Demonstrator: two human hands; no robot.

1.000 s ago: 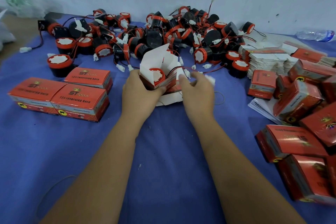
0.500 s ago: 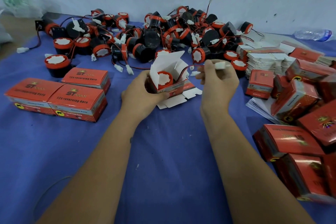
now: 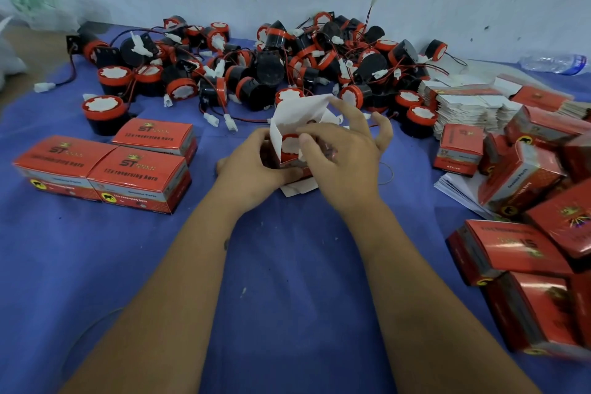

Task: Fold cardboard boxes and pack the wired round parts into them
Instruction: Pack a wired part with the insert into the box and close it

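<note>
With three closed boxes (image 3: 105, 169) left of our fingers and a big pile of parts (image 3: 287, 64) beyond, our left hand (image 3: 252, 166) grips the open box (image 3: 289, 125) holding one part (image 3: 290, 144) while our right hand (image 3: 342, 150) pinches inside it.

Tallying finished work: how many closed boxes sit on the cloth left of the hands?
3: front-left box, front-right box touching it, and back box behind them. None seem hidden.

Open red box (image 3: 289, 137), flaps up, red-rimmed round part (image 3: 290, 144) inside, on blue cloth.
</note>
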